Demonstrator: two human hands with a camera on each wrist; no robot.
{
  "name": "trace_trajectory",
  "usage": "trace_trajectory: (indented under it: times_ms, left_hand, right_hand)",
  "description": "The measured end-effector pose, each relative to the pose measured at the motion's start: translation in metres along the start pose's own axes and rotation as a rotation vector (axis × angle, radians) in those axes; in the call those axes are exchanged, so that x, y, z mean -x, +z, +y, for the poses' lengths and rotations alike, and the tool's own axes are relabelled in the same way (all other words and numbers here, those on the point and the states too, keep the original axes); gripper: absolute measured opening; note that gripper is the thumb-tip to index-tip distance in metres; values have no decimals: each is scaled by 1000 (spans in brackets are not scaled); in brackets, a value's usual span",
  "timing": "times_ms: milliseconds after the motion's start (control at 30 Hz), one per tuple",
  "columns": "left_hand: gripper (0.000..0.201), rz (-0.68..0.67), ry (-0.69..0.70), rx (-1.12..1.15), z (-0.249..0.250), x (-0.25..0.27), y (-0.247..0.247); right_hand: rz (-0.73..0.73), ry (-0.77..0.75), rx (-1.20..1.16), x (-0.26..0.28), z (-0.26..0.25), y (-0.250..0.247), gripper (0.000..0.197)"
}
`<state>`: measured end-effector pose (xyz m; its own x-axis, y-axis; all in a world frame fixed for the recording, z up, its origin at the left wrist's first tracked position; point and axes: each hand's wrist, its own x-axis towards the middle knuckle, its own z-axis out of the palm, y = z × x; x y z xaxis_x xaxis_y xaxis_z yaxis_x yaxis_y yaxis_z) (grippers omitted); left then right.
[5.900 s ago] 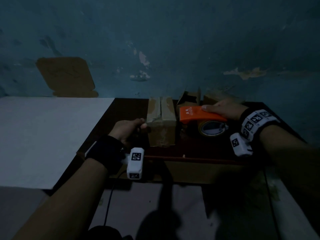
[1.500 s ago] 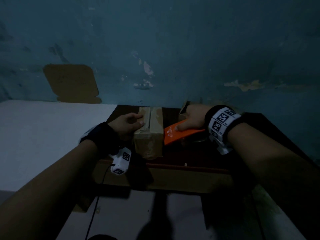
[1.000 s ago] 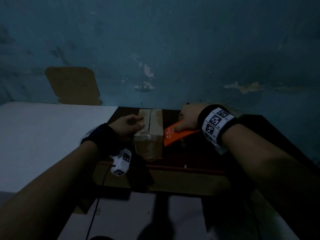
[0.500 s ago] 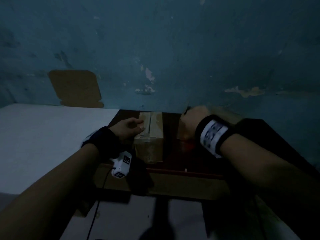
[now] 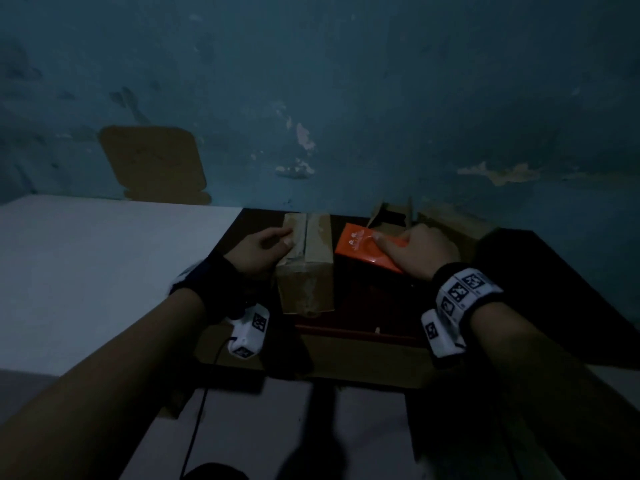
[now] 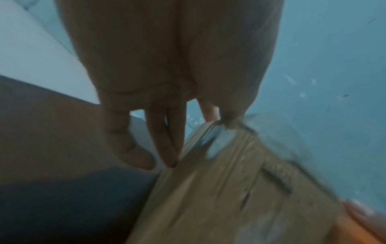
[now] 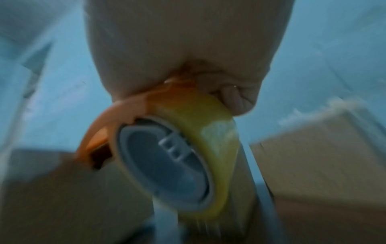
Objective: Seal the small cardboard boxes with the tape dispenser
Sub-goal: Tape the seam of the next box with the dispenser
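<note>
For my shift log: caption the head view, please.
Left hand steadies closed cardboard box; right hand grips orange tape dispenser beside it.

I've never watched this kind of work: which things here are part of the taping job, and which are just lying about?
Part of the job:
- closed cardboard box, steadied by the left hand
- orange tape dispenser, gripped by the right hand
- open cardboard box behind it

Lying about:
- flat cardboard sheet against the wall
- white tabletop
</note>
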<state>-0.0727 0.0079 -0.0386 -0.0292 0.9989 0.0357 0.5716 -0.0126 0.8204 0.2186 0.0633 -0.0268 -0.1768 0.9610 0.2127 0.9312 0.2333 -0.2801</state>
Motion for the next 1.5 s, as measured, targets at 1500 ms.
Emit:
trace_trajectory:
  times_ms: [1500]
  left_hand:
    - [26, 14, 59, 378, -24, 44, 18]
  right_hand:
    - [-126, -50, -1275, 36, -68, 83, 31]
